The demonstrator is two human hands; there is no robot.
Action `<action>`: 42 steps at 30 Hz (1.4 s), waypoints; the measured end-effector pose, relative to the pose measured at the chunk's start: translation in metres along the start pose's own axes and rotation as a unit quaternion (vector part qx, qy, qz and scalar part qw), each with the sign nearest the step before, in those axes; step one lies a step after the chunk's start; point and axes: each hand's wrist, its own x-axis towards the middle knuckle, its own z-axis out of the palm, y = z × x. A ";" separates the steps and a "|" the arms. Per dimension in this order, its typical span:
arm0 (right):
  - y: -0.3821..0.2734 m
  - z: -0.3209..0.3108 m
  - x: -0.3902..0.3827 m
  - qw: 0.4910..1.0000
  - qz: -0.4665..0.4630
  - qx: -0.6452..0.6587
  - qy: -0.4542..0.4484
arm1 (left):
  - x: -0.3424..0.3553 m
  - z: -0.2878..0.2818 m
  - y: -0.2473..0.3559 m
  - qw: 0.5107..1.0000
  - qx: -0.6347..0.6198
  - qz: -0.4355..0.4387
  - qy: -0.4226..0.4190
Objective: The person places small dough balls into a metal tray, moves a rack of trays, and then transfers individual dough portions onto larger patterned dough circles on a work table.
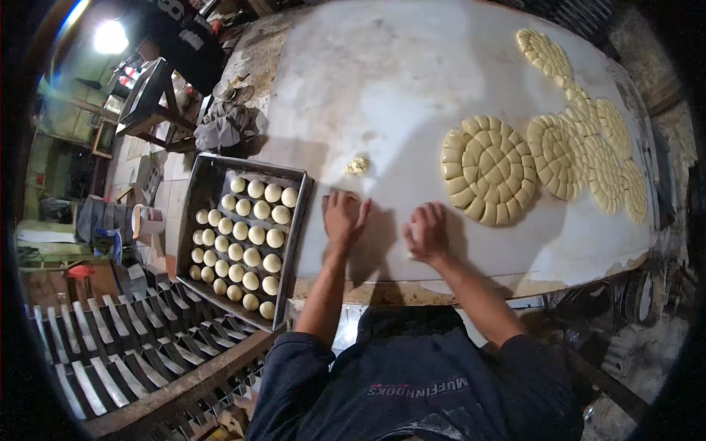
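Note:
On the pale worktable, my left hand (344,218) rests palm down near the tray, its thumb apart from the fingers. Anything under that palm is hidden. My right hand (426,231) is curled against the tabletop, and a pale sliver of dough peeks out at its lower edge. Just beyond the left hand lies a small crumbly yellowish lump (357,165). A large flat dough round (489,170), cut into rings of small pieces, lies right of my right hand. At the left, a metal tray (305,198) holds rows of smooth dough balls (251,256).
More cut dough rounds (557,156) run along the table's right side toward the far edge. Metal slatted racks (110,345) stand below the tray at lower left. A grey cloth (224,125) lies beyond the tray, by a wooden stool (158,99). Someone in dark clothing (184,37) is at the far left.

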 end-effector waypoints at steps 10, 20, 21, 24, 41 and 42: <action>0.036 -0.042 -0.023 0.929 -0.306 -0.075 -0.194 | -0.111 -0.029 -0.078 0.989 0.078 0.050 -0.117; 0.014 -0.012 -0.027 0.936 -0.282 -0.002 -0.212 | -0.079 0.018 -0.014 0.994 -0.019 0.053 -0.097; 0.037 -0.017 -0.025 0.926 -0.318 -0.091 -0.180 | -0.093 0.004 -0.031 0.992 -0.055 0.065 -0.093; 0.060 -0.027 0.026 0.967 -0.228 -0.055 -0.103 | -0.066 -0.030 -0.065 0.992 -0.060 -0.052 -0.098; -0.071 0.023 0.006 0.895 0.312 0.291 -0.129 | -0.047 -0.128 -0.012 0.886 -0.362 -0.144 -0.251; -0.088 0.033 0.009 0.876 0.273 0.356 -0.176 | -0.032 -0.144 -0.013 0.865 -0.410 -0.150 -0.247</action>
